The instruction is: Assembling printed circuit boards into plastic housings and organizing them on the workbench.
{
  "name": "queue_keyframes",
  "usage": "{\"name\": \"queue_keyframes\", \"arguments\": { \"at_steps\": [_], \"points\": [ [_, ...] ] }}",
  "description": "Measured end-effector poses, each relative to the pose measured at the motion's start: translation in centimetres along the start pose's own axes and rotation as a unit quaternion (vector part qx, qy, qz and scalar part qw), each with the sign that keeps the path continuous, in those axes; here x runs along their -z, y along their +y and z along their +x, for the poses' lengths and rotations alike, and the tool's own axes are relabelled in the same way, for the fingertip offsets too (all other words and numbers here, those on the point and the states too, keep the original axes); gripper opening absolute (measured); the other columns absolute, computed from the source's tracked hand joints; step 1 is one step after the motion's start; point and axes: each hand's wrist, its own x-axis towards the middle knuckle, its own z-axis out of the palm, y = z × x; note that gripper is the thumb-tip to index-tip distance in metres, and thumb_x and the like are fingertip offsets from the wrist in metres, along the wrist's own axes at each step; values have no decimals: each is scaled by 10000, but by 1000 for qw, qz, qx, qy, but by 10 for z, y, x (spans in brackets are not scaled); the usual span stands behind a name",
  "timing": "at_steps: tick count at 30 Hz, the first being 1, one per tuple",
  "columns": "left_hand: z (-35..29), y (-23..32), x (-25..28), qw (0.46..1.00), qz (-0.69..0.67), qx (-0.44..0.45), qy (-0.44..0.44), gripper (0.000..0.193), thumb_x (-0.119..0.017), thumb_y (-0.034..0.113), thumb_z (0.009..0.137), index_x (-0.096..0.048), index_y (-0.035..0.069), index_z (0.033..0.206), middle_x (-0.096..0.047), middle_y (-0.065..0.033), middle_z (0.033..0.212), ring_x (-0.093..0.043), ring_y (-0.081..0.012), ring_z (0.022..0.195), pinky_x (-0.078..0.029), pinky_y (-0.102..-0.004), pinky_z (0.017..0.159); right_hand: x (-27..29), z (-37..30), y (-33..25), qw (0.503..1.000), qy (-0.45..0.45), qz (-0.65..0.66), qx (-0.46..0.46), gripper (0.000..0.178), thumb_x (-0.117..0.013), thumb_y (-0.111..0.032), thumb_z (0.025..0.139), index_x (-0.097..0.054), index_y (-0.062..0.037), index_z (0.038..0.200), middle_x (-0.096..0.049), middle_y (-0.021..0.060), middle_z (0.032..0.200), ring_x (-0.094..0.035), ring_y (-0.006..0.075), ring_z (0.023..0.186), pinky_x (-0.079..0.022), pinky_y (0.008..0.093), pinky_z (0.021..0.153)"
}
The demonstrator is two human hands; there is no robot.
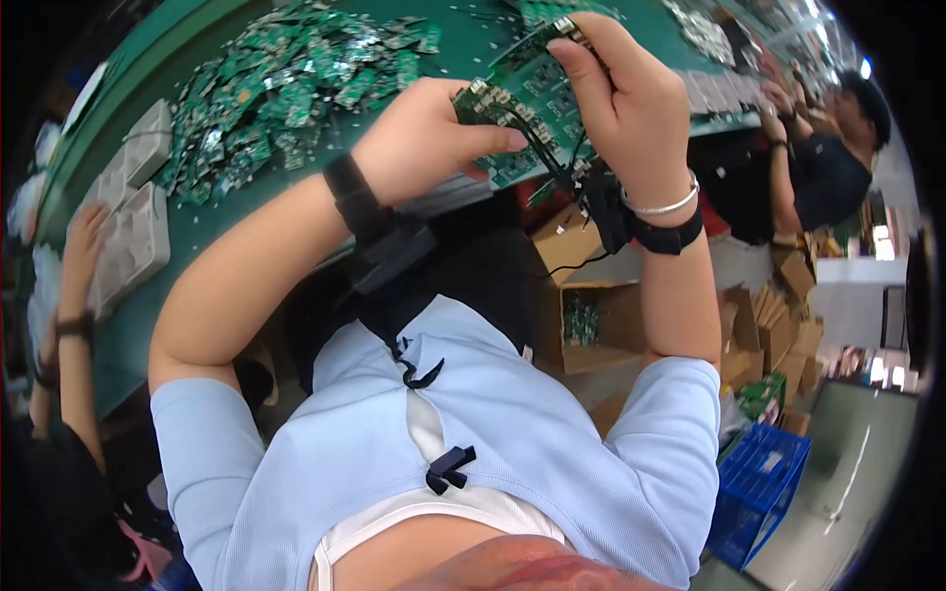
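in the head view, a green circuit board panel (527, 108) is held up over the near edge of the green table (197, 236), toward one o'clock from the picture's middle. it is pinched by the left hand (434, 138) at its nine o'clock side, the thumb lying across the board's face and the fingers curled behind it, hidden. the right hand (621, 89) is closed over the panel's three o'clock edge, fingers wrapped round the top and down the front; much of the board's far side is covered by this hand, and the parts on it are too small to make out. black straps are worn on both wrists, and a thin bracelet (665, 207) on the right one. a heap of small green boards (296, 79) is spread on the table at eleven o'clock, well apart from the hands; its far part is bent and cut by the picture's rim. pale grey trays (133, 217) lie at nine o'clock, touched by another person's hand (84, 231), whose arm is cut off at the left edge. a second co-worker in black (833, 167) is seen at two o'clock, partly blurred. below the table edge, open cardboard boxes (591, 315) stand near three o'clock, and a blue crate (759, 492) at four o'clock. open floor is seen only at the lower right, beside the crate.
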Motion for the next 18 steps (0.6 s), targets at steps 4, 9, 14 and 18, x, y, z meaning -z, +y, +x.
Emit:
{"name": "queue_keyframes", "arguments": {
  "at_steps": [4, 9, 14, 18],
  "points": [
    [6, -18, -60, 998, -30, 33, -50, 201, -782, 129, 930, -750, -24, 1056, -760, -56, 915, -711, -124, 783, -623, -292, 675, 24, -71, 12, 990, 67, -127, 5, 183, -730, -164, 983, -704, -55, 1128, -694, 114, 854, -674, 284, 691, -521, 327, 620],
    [27, -57, -150, 983, -24, 95, -155, 158, -773, 97, 930, -756, -22, 1033, -766, -60, 944, -717, -129, 800, -624, -295, 667, 64, -162, 7, 968, 84, -208, -112, 173, -717, -170, 996, -718, -68, 1135, -706, 136, 844, -687, 298, 698, -533, 338, 631],
    [54, -118, -238, 936, -125, 133, -302, 190, -790, 102, 918, -734, 0, 1068, -764, -50, 959, -721, -135, 832, -613, -295, 680, 95, -255, 32, 923, 98, -280, -246, 182, -713, -192, 997, -719, -81, 1141, -717, 150, 872, -699, 324, 730, -541, 357, 643],
    [54, -147, -285, 901, -153, 155, -375, 235, -799, 122, 919, -711, 16, 1109, -760, -30, 975, -727, -135, 888, -603, -296, 738, 106, -306, 42, 884, 100, -296, -347, 185, -705, -212, 999, -719, -93, 1141, -723, 155, 892, -709, 341, 763, -552, 376, 660]
  ]
}}
